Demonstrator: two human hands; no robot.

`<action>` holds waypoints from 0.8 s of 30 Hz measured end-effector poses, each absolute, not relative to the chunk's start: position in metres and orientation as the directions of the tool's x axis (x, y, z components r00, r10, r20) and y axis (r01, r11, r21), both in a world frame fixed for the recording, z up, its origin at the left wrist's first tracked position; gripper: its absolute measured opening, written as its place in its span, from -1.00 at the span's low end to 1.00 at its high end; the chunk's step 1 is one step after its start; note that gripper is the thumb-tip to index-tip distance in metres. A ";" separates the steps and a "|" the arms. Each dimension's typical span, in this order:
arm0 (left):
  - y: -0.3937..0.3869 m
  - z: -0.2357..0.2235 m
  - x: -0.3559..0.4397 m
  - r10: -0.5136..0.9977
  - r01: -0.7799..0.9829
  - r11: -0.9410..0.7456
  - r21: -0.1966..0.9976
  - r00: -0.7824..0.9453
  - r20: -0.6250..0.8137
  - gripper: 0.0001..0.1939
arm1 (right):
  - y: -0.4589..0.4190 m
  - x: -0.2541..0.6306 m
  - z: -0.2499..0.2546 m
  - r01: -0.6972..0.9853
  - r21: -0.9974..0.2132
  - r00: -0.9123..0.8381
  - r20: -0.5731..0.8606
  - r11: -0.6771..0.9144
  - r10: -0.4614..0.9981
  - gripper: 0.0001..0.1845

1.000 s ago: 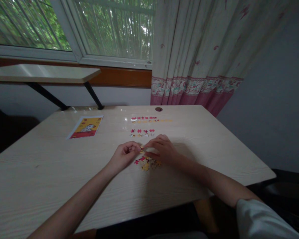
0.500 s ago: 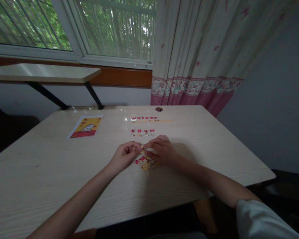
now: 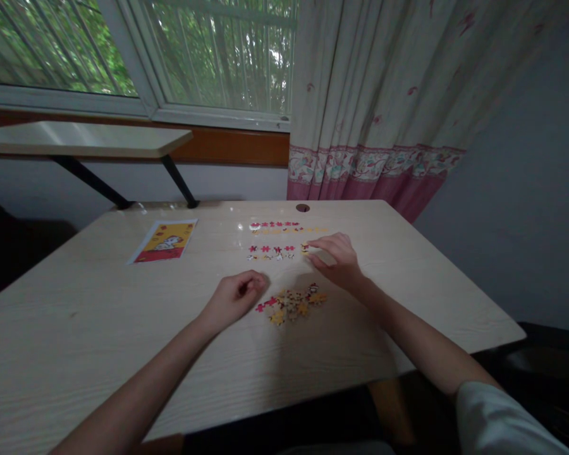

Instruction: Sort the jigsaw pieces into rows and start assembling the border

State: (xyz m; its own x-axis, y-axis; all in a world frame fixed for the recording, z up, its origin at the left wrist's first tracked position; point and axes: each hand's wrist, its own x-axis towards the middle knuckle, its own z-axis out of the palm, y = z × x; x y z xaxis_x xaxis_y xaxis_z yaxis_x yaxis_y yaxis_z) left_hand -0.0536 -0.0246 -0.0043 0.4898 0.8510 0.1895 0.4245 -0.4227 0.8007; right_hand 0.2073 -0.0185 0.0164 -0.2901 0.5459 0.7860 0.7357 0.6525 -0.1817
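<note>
My right hand [image 3: 336, 256] reaches over the desk and pinches a yellow and dark jigsaw piece [image 3: 305, 248] between thumb and fingertips. The piece is just right of a short row of red jigsaw pieces [image 3: 265, 249]. Below that row lies a line of white and black pieces [image 3: 279, 256]. My left hand [image 3: 239, 294] rests on the desk with its fingers curled closed, and no piece shows in it. Just to its right is a loose pile of jigsaw pieces [image 3: 291, 303], mostly yellow and tan with a few red ones.
Farther back are a row of red pieces [image 3: 272, 224] and a row of yellow pieces [image 3: 289, 231]. A printed picture sheet [image 3: 164, 242] lies on the left of the desk [image 3: 123, 341]. Behind stand a raised shelf [image 3: 85, 139], a curtain [image 3: 360, 126] and a window.
My right hand has carried a jigsaw piece from beside my left hand, away and to the right, to the end of the short red row. My left hand has stayed put.
</note>
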 end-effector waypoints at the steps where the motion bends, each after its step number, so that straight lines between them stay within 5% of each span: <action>1: -0.025 -0.005 -0.055 0.835 0.456 -0.459 0.763 0.515 0.195 -0.83 | -0.015 0.213 0.015 0.742 -0.195 -0.275 0.784 0.642 0.556 -0.79; 8: -0.026 -0.003 -0.057 0.775 0.571 -0.599 0.562 0.591 0.226 -0.83 | -0.007 0.224 0.001 0.755 -0.199 -0.304 0.738 0.625 0.602 -0.78; 17: -0.026 -0.003 -0.058 0.764 0.590 -0.617 0.522 0.607 0.217 -0.84 | 0.017 0.252 0.020 0.761 -0.243 -0.288 0.704 0.602 0.649 -0.76; 24: -0.026 -0.003 -0.057 0.766 0.592 -0.616 0.519 0.603 0.222 -0.83 | 0.070 0.312 0.006 0.860 -0.325 -0.182 0.525 0.394 0.831 -0.78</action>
